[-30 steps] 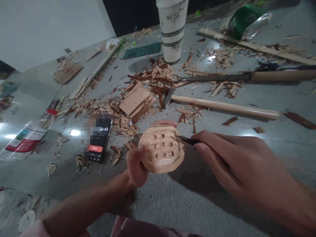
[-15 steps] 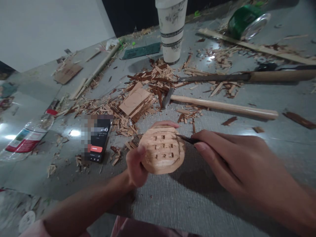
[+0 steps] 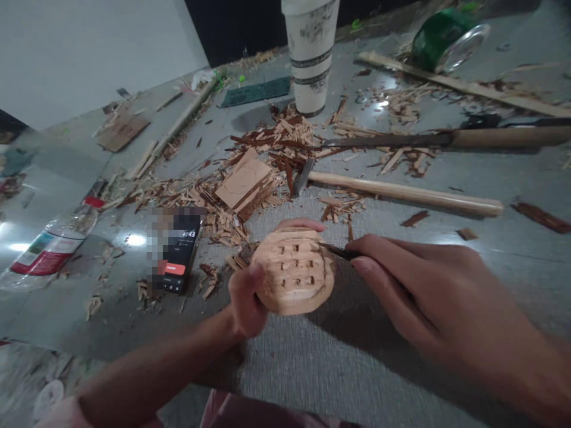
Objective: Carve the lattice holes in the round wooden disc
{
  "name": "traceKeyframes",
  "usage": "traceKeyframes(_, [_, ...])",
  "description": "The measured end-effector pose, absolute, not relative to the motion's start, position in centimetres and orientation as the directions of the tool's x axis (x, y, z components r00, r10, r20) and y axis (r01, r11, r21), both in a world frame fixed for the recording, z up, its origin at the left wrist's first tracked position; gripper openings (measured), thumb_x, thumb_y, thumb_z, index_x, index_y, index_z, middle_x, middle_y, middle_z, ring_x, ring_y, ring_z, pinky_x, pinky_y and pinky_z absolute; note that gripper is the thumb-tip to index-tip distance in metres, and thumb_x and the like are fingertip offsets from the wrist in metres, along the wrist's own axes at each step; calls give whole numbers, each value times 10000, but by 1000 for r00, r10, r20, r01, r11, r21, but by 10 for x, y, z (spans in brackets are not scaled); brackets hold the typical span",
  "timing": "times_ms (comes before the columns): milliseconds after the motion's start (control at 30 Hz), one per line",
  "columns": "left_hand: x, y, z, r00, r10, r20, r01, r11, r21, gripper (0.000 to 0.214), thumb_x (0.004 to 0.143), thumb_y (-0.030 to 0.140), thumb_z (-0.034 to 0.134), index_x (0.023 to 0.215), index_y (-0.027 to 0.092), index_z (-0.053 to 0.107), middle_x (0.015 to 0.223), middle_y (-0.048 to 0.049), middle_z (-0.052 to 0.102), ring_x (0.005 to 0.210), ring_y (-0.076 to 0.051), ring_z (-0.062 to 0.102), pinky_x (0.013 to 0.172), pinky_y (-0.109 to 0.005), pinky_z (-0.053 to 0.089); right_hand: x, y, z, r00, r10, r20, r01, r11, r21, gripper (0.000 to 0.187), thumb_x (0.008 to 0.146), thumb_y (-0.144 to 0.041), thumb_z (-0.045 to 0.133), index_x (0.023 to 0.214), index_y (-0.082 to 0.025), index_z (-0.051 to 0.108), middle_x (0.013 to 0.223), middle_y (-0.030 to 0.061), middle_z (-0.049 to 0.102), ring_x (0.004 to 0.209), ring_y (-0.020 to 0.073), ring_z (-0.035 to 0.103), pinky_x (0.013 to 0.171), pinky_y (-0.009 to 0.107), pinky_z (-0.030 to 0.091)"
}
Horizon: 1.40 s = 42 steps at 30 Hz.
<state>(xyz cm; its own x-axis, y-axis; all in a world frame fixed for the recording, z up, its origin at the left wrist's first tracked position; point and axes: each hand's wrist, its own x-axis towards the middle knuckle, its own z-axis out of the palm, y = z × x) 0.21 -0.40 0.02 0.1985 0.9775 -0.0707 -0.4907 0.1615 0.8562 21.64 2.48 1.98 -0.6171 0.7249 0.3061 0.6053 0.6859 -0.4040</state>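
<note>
A pale, round wooden disc (image 3: pixel 294 291) with rows of small square pits and a groove near its rim is tilted up towards me. My left hand (image 3: pixel 250 294) grips it from the left, thumb on the face and fingers behind the top edge. In my right hand (image 3: pixel 428 285) is a thin dark carving tool (image 3: pixel 336 251), pinched between thumb and forefinger. Its tip touches the upper right of the disc, by the groove. Most of its handle is hidden inside the hand, so the exact kind of blade cannot be made out.
Beyond my hands lie a hammer (image 3: pixel 401 191), a long tool with a wooden handle (image 3: pixel 504 138), a wood block (image 3: pixel 245 184) and many shavings. A paper cup (image 3: pixel 312 65) and a green can (image 3: pixel 439 41) stand farther back. On the left are a phone (image 3: pixel 182 252) and a plastic bottle (image 3: pixel 53 249).
Almost nothing differs. The disc and my left hand have shifted very slightly to the right; the tool tip stays at the disc's upper right.
</note>
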Motion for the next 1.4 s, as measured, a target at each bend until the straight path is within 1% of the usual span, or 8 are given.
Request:
traceKeyframes(267, [-1, -4, -6, 262, 964, -47, -460, 168, 872, 667, 847, 610, 537, 1328, 151, 591, 1043, -144, 694, 965, -342, 701, 899, -475, 589, 217, 25, 17, -626, 717, 308, 596, 694, -404, 334, 1146, -322, 395, 887, -213, 575, 624, -38, 534, 460, 123, 496, 493, 332, 293])
traceKeyframes(533, [-3, -5, -5, 281, 955, -96, -517, 235, 823, 684, 838, 578, 627, 1377, 159, 589, 974, -99, 744, 706, -243, 734, 587, -334, 625, 216, 27, 17, -625, 722, 297, 608, 688, -395, 339, 1146, -332, 393, 863, -222, 544, 612, -37, 531, 453, 128, 505, 501, 344, 276])
traceKeyframes(767, [-8, 11, -13, 93, 982, -164, -317, 186, 930, 531, 919, 327, 663, 1432, 200, 616, 1340, -152, 734, 1101, -330, 767, 687, -344, 690, 220, 34, 13, -562, 785, 261, 631, 611, -479, 360, 1129, -330, 415, 788, -239, 482, 564, -48, 492, 443, 123, 470, 520, 335, 269])
traceKeyframes(933, [-13, 22, -15, -25, 986, -163, -238, 152, 959, 477, 924, 369, 746, 1350, 180, 646, 1403, -151, 709, 1140, -330, 760, 735, -348, 716, 223, 50, 9, -429, 903, -16, 610, 276, -743, 524, 1119, -518, 386, 721, -227, 566, 561, -13, 573, 497, 132, 540, 534, 311, 344])
traceKeyframes(1033, [-15, 26, -13, -78, 981, -177, -278, 149, 949, 477, 924, 350, 747, 1366, 199, 647, 1451, -139, 688, 1210, -344, 736, 788, -368, 720, 221, 60, 3, -364, 876, -316, 418, -149, -896, 540, 1058, -652, 451, 802, -215, 638, 653, 21, 666, 533, 153, 587, 522, 302, 423])
traceKeyframes(1100, [-18, 30, -11, -96, 978, -186, -342, 143, 929, 448, 965, 392, 686, 1366, 194, 655, 1465, -149, 681, 1244, -361, 721, 810, -406, 721, 220, 66, -2, -329, 853, -405, 259, -330, -908, 498, 1011, -666, 541, 864, -207, 667, 649, 20, 662, 520, 155, 569, 501, 295, 432])
traceKeyframes(1200, [-25, 37, -8, -139, 975, -171, -383, 106, 917, 437, 1006, 442, 608, 1345, 174, 673, 1476, -170, 674, 1259, -379, 709, 771, -419, 720, 220, 69, -6, -282, 870, -404, 136, -381, -915, 471, 955, -667, 636, 863, -208, 682, 623, 19, 642, 506, 144, 530, 475, 279, 411])
traceKeyframes(1400, [-38, 45, -8, -230, 970, -78, -282, 10, 959, 425, 991, 442, 671, 1337, 196, 694, 1525, -151, 635, 1283, -359, 685, 768, -391, 716, 219, 68, -7, -289, 878, -382, 112, -366, -924, 481, 896, -699, 684, 794, -231, 648, 635, 35, 644, 517, 153, 537, 455, 273, 419])
